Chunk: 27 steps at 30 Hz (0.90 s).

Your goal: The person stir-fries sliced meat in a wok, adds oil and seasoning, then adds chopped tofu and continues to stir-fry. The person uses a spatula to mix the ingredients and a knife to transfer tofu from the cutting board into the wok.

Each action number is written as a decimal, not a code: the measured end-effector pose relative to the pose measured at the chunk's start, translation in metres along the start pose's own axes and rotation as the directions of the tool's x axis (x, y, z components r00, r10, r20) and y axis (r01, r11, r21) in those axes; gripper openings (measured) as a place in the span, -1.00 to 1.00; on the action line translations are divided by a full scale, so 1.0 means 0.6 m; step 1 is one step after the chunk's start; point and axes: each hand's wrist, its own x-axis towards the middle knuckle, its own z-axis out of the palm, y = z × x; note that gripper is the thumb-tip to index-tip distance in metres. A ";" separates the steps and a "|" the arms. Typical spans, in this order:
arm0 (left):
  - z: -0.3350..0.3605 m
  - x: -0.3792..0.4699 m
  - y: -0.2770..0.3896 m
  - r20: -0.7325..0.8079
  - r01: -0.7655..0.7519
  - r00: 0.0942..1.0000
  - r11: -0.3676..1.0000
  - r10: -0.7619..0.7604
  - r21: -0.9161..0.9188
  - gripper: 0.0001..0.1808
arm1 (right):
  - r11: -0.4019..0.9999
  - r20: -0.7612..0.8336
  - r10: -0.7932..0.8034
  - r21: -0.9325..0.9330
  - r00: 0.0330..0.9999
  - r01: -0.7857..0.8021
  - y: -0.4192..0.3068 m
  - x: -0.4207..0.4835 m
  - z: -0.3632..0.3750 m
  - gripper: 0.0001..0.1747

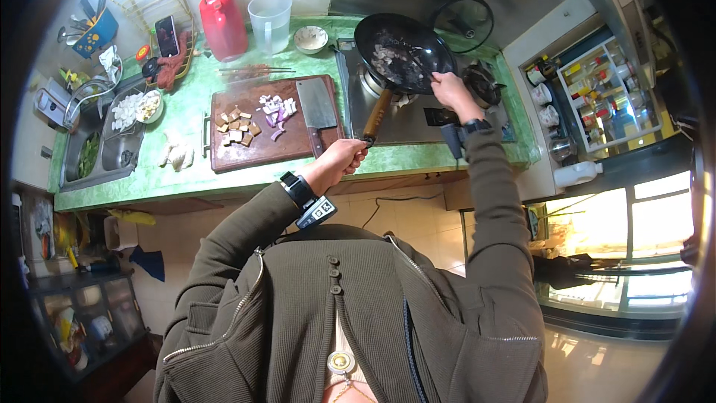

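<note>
My left hand grips the end of the wooden handle of a black wok. The wok sits tilted over a burner of the gas stove, with small pieces of pale food and liquid inside. At the wok's near right rim, my right hand is closed on what looks like a dark cooking utensil reaching into the wok; dark against dark, its shape is hard to make out. Left of the stove, a wooden cutting board bears brown-and-white cubes, chopped purple onion and a cleaver.
A glass lid leans behind the wok. Along the wall stand a patterned bowl, a clear plastic jug and a red pitcher. Chopsticks lie behind the board. A sink is at the left, a bottle rack at the right.
</note>
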 end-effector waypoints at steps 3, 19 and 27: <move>0.002 0.002 -0.003 -0.021 0.016 1.000 1.000 -0.015 0.006 -0.69 | 1.000 0.056 -0.023 0.013 0.998 0.023 0.024 -0.019 -0.068 -0.67; 0.006 -0.001 0.004 0.011 0.055 0.998 0.998 -0.056 0.011 -0.69 | 0.989 0.159 -0.058 0.140 0.986 0.036 0.036 -0.113 -0.103 -0.62; 0.011 -0.002 0.003 -0.016 0.050 0.999 0.998 -0.050 0.032 -0.70 | 0.997 0.254 0.058 0.028 0.965 -0.067 0.019 -0.163 -0.169 -0.61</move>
